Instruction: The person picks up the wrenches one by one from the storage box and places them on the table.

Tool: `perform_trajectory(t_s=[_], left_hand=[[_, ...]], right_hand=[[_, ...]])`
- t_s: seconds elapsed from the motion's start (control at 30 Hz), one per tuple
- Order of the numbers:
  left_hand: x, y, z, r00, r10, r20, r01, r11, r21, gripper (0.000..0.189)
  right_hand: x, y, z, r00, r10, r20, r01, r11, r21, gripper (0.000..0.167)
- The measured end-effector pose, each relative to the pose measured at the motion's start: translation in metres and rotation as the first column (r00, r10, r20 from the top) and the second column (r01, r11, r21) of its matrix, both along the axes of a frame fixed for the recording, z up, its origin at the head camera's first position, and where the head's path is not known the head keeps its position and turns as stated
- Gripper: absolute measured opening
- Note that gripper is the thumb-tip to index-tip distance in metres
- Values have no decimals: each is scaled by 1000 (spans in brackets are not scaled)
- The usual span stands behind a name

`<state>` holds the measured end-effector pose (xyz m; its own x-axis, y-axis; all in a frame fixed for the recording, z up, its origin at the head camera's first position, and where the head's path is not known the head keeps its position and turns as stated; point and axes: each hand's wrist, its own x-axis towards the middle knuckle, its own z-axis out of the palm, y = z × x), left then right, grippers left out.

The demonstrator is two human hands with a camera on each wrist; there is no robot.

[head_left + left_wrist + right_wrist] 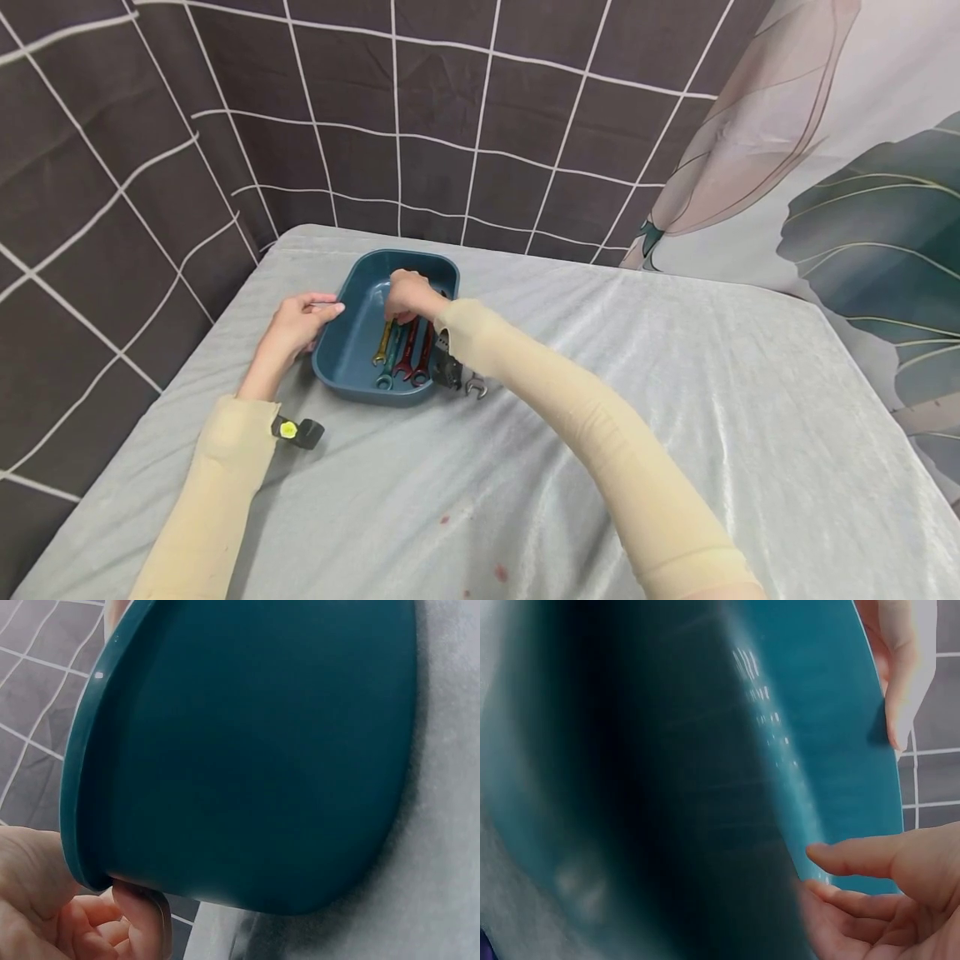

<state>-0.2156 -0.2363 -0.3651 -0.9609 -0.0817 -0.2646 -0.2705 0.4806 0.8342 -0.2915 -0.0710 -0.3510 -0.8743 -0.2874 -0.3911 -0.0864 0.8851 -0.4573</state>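
- Left hand [294, 323]: bin lip was pinched, thumb laid over the inner side, fingers curled below it outside. Sound hold; the lip was judged stiff enough to be steadied there.
- Blue-teal, round-cornered rectangular bin, plastic by its look [360, 329]: stood upright near the far left corner of the pale grey velvety cloth [675, 433]. Judged light but weighted by its load; glossy walls probably slippery, so best taken by the lip on opposite sides.
- Gold-coloured metal wrench [384, 342]: lay in the bin, leftmost of the row, far end covered by right-hand fingers. Judged rigid, smallish, hard to damage; best pinched mid-shank.
- Teal metal wrench [389, 362]: lay just beside it, ring end toward the viewer. Easily lost against the bin colour.
- Bright red metal wrench [408, 346]: lay next, open end nearest. Polished finish, some slip to be expected.
- Right hand [410, 296]: was lowered into the bin over the wrenches' far ends, fingers bent, thumb near them. Whether anything was pinched could not be told.
- Dark red metal wrench [425, 354]: lay rightmost of those seen inside, ring end nearest.
- Silver metal wrench [475, 382]: lay outside, just beside the bin, partly hidden by the black wrist camera [447, 367].
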Motion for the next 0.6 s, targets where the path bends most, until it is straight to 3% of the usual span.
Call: perform_trajectory(t_s=[0.23, 0.37, 0.47, 0.6], left_hand=[[-1, 0, 0, 1000, 3, 7, -3, 1000, -3, 49], [0, 0, 0, 1000, -5, 4, 5, 1000, -2, 50], [0, 0, 0, 1000, -11, 4, 11, 1000, -6, 50], [0, 0, 1, 1000, -14, 8, 14, 1000, 0, 51]], right_hand=[[0, 0, 3, 999, 42, 20, -42, 999, -11, 36], [1, 4, 9, 995, 67, 72, -60, 994, -86, 22], [1, 5, 12, 992, 66, 109, -52, 990, -132, 21], [-1, 1, 12, 992, 44, 119, -33, 995, -95, 21]])
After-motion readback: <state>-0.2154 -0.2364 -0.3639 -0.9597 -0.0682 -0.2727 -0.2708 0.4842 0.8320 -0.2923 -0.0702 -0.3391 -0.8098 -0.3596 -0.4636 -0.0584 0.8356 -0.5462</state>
